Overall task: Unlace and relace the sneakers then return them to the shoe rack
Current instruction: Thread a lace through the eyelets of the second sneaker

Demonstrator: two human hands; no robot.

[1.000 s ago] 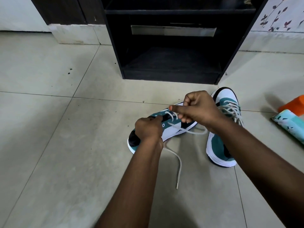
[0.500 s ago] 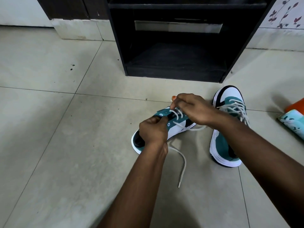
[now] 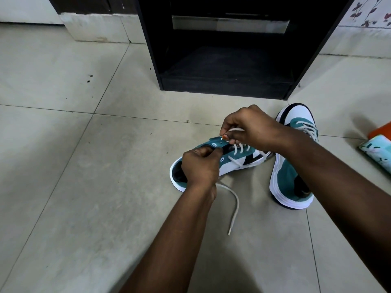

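Two bare forearms reach in from the near edge of the tiled floor [image 3: 88,187]. Nearest, the loose end of a white lace [image 3: 233,210] lies curved on the floor, its tip pointing toward the near edge, and runs up beneath the left wrist. The left hand [image 3: 200,164] rests on the near sneaker [image 3: 234,160], a teal, white and black shoe lying across the floor with its heel to the left; its fingers are curled together, pinching the teal eyelet flap beside the shoe's opening. Just beyond, the right hand [image 3: 251,127] hovers over the same shoe, its fingers closed on a loop of the lace at an upper eyelet; two lace bars already cross the tongue under this hand. The second sneaker [image 3: 289,182] stands to the right, touching or just beside the first, toe pointing away, fully laced, partly hidden by the right forearm. No brand mark or writing is legible on either shoe. At the right edge of the floor lie a pale blue patterned object [image 3: 378,153] and, just behind it, an orange object [image 3: 380,132], both cut off by the frame. Farthest, the black shoe rack [image 3: 224,87] stands on the floor against the wall, its lower shelf open toward the viewer, well apart from both sneakers.
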